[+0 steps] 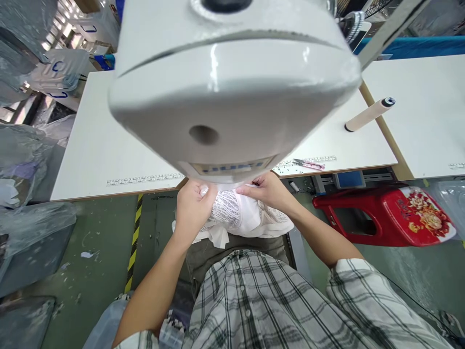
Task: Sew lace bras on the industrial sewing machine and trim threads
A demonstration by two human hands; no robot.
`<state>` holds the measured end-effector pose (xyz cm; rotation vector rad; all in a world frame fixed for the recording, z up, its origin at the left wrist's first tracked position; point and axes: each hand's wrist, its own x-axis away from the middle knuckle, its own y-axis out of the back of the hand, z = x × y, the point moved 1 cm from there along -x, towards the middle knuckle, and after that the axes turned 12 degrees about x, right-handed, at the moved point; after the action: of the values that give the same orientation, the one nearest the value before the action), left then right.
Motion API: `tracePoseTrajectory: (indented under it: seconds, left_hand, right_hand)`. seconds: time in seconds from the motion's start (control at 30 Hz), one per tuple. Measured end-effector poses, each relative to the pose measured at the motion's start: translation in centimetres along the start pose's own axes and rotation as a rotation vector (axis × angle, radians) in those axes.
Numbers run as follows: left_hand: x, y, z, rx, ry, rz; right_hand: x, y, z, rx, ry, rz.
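Note:
Under the head of a large white sewing machine (232,111), both hands pinch a white lace garment (227,209) at the table's front edge. My left hand (196,206) is closed on the garment's left side, thumb on top. On the right side, my right hand (264,191) grips the white fabric between thumb and fingers. The garment's lower part drapes over my lap, with a loose white strip hanging down. The machine's head hides the needle area and the upper edge of the fabric.
Pink-handled thread snips (308,165) lie on the white table (90,140) to the right. A thread cone or tube (369,115) stands farther right. Below it is a red plastic stool (381,213). Clear storage boxes (60,72) and plastic bags (22,160) crowd the left side.

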<state>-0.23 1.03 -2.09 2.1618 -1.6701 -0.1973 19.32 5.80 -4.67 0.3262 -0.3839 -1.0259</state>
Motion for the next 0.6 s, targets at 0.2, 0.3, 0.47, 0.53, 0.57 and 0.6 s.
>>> tracePoseTrajectory:
  seconds: [0.2,0.3,0.47,0.53,0.57,0.6]
  left_hand:
    - [1.1,0.3,3.6,0.111,-0.171,-0.116]
    - [3.0,-0.2,7.5,0.196,-0.258,-0.147]
    - [6.9,-2.6,13.3,0.065,-0.385,0.040]
    - [7.7,-3.8,14.5,-0.044,-0.429,0.039]
    - [7.9,-4.4,14.9,-0.083,-0.450,0.024]
    - [8.0,-4.9,15.3,-0.111,-0.465,0.008]
  right_hand:
    - [0.7,-0.1,-1.2,-0.042,-0.004,-0.037]
    - [1.4,0.0,-1.8,-0.039,-0.023,-0.062]
    - [2.5,0.2,-2.7,-0.057,-0.055,-0.083]
    - [2.9,0.3,-3.1,-0.058,-0.063,-0.081]
    - [3.1,0.3,-3.3,-0.052,-0.067,-0.084]
    - [3.3,0.4,-3.5,-0.044,-0.071,-0.088]
